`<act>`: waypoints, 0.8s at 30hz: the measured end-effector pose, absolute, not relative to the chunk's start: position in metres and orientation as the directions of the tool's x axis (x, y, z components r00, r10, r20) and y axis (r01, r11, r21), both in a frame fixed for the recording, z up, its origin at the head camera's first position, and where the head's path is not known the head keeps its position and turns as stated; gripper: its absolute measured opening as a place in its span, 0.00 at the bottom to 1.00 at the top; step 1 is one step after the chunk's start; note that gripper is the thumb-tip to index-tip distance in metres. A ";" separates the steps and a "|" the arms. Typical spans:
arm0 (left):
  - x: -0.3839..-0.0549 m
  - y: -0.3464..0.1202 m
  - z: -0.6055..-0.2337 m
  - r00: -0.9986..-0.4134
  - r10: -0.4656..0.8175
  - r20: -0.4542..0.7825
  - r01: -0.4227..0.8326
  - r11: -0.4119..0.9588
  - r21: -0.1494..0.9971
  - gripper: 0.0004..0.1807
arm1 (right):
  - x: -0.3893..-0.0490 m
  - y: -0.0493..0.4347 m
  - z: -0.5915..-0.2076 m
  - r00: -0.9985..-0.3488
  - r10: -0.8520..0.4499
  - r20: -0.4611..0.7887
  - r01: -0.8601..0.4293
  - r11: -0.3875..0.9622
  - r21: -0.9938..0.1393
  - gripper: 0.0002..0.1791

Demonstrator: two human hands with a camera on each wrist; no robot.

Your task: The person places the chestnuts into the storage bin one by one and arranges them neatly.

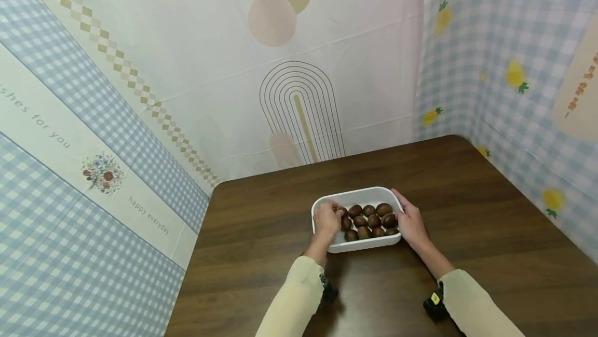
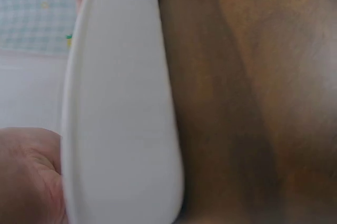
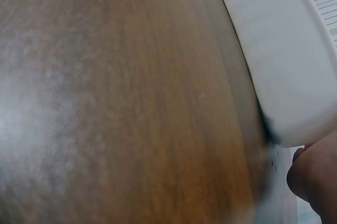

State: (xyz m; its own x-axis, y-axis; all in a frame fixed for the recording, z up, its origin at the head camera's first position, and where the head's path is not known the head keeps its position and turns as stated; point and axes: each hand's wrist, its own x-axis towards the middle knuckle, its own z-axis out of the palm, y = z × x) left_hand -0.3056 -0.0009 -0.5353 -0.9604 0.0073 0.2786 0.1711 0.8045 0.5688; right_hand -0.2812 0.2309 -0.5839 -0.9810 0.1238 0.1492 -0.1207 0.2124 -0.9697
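Note:
A white rectangular tray point(image 1: 365, 246) with raised walls lies on the table, holding several smooth, dark brown oval fruits point(image 1: 374, 221) in loose rows. My left hand point(image 1: 327, 219) reaches over the near wall into the tray's left end, its curled fingertips at a brown fruit at the edge of the group. With my right hand point(image 1: 411, 223) I hold the tray's right end, thumb at the rim and fingers along the outer wall. The left wrist view shows the tray's outer wall point(image 2: 124, 103) and part of the left hand point(image 2: 29, 176); the fruits are hidden there.
The dark wooden table point(image 1: 261, 285) spreads around the tray. Behind it hangs a pale patterned cloth point(image 1: 210, 67), with checked cloths on the left and right sides. A small dark camera point(image 1: 329, 290) is worn at the left wrist, another point(image 1: 436, 303) at the right.

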 end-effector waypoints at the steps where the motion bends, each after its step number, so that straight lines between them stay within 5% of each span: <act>1: -0.306 -0.003 -0.533 -0.960 0.025 0.277 0.180 0.814 0.552 0.02 | -0.281 0.231 -0.584 -0.981 0.124 0.146 -0.117 0.213 -0.970 0.40; 8: -0.314 -0.037 -0.504 -0.977 0.160 0.141 0.212 0.768 0.604 0.12 | -0.279 0.229 -0.581 -0.983 0.119 0.139 -0.111 0.221 -0.969 0.39; 15: -0.321 -0.100 -0.499 -0.891 0.424 0.162 0.396 0.551 0.734 0.15 | -0.278 0.230 -0.582 -0.981 0.131 0.142 -0.111 0.217 -0.970 0.40; 24: -0.300 -0.165 -0.529 -0.895 0.379 0.235 0.394 0.427 0.814 0.19 | -0.279 0.231 -0.583 -0.982 0.128 0.139 -0.106 0.236 -0.966 0.41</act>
